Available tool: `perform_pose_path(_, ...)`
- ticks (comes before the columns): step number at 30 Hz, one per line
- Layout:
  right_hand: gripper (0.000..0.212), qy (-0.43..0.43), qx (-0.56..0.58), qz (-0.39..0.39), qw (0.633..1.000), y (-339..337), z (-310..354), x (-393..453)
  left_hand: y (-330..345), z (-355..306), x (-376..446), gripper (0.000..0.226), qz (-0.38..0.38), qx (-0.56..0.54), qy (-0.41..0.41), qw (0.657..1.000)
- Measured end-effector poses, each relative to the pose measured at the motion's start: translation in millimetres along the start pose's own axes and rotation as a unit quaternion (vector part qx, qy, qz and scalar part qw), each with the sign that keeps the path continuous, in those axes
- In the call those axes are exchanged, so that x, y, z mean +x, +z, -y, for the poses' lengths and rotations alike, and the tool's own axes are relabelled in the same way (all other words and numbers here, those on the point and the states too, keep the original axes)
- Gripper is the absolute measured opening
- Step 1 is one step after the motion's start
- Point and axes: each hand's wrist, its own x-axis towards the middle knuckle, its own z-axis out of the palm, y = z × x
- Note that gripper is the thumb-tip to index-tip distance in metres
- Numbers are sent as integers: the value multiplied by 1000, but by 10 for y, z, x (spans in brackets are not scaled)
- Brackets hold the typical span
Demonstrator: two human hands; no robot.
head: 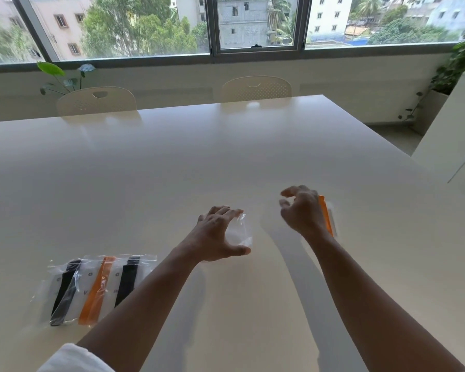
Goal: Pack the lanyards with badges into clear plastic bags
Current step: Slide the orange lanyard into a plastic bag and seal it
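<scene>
The left hand [217, 233] was held above the white table [172, 157], just right of frame centre at about 5 o'clock; its fingers were spread and its thumb extended, and an empty clear plastic bag [240, 232] was seen at its fingertips; whether the bag was pinched or only touched could not be told. The right hand [302, 210] was raised at 3 o'clock of the left hand, its fingers loosely curled and apart, with nothing gripped; an orange lanyard [326, 218] was partly hidden behind it, at its 3 o'clock side. Three packed bags [97, 285], holding black, orange and black lanyards, were laid side by side at 8 o'clock on the table.
</scene>
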Motion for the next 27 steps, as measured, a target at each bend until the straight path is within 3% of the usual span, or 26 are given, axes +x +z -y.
perform_pose_path(2, 34, 39, -63, -10, 997, -134, -87, 69, 9, -30, 3, 91, 2, -3, 5, 1000)
perform_pose_path(5, 47, 90, -137, 76, 984, -272, -227, 182, 26, -51, 2, 91, 8, -4, 7, 1000)
perform_pose_path(10, 47, 146, -200, 169, 954, -381, -420, 280, 69, -98, 8, 91, 15, -9, 9, 1000)
perform_pose_path(18, 49, 166, -137, 139, 967, -408, -439, 240, 102, -131, 14, 100, 27, 6, -6, 1000)
perform_pose_path(21, 42, 185, -117, 162, 962, -383, -412, 219, 121, -128, 6, 102, 25, 9, -12, 1000)
perform_pose_path(27, 16, 257, 103, 176, 945, -274, -357, 80, 134, -145, -13, 100, 12, 10, -12, 1000)
